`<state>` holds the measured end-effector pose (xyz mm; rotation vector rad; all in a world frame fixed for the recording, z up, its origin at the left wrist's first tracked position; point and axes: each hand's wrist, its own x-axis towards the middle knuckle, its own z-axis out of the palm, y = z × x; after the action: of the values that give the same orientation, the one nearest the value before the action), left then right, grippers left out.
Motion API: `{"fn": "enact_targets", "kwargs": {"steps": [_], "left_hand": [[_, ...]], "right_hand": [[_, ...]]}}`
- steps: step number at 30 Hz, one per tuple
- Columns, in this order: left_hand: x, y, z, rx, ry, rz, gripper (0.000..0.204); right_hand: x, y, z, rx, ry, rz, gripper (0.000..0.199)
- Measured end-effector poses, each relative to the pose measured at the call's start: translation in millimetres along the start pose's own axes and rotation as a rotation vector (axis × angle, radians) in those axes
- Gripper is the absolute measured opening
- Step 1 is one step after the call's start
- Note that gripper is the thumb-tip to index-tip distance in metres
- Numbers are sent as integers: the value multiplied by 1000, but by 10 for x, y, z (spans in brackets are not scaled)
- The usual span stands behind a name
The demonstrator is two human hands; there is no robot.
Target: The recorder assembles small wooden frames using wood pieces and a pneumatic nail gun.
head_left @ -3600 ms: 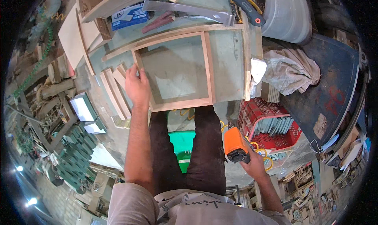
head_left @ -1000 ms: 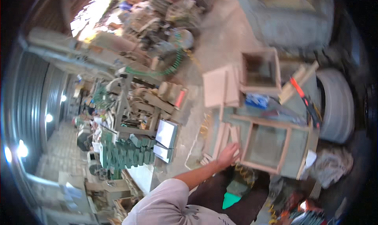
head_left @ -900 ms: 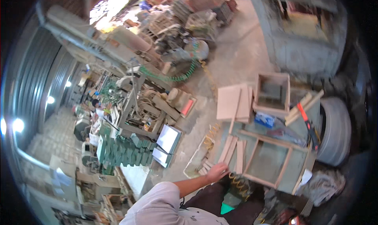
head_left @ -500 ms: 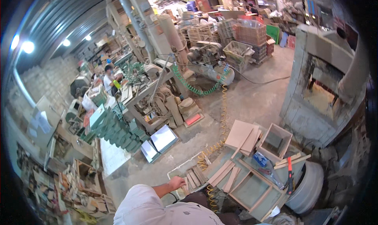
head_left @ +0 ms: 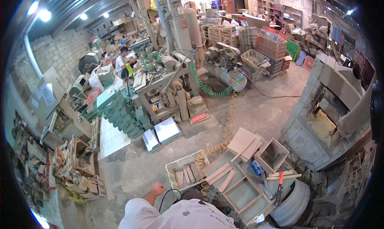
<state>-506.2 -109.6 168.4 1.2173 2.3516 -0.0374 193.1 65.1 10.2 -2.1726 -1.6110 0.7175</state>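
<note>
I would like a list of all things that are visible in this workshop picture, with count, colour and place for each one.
wooden frame: one, pale wood, on the workbench at lower right
small wooden box: one, pale wood, at the bench's far end
flat boards: a few, pale, beside the box
clamp: one, red and black, on the bench's right edge
white tray: one, holds wood strips, on the floor left of the bench
coiled hose: one, yellow, across the floor
green coiled hose: one, by the machines at centre
green stacked pieces: many, left of centre
crates: several, red and grey, at the back
seated worker: one, white shirt, far left
left hand: one, closed fist, empty as far as shown, near the tray
right hand: not in view
</note>
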Motion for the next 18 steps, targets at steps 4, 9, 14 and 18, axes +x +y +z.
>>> {"fn": "enact_targets", "kwargs": {"steps": [4, 9, 14, 18], "left_hand": [[-17, -362, 384, -78, -28, -63, 26], [320, -257, 238, -215, -108, -86, 23], [921, -174, -30, -339, -49, 70, 22], [1104, -110, -238, -363, -68, 59, 28]], "right_hand": [[-132, -273, 22, 21, -70, 10, 45], [-525, -628, 361, 54, -153, 67, 41], [-990, -877, 698, 76, -273, 122, 38], [-1466, -1082, 1089, 127, -357, 192, 36]]}}
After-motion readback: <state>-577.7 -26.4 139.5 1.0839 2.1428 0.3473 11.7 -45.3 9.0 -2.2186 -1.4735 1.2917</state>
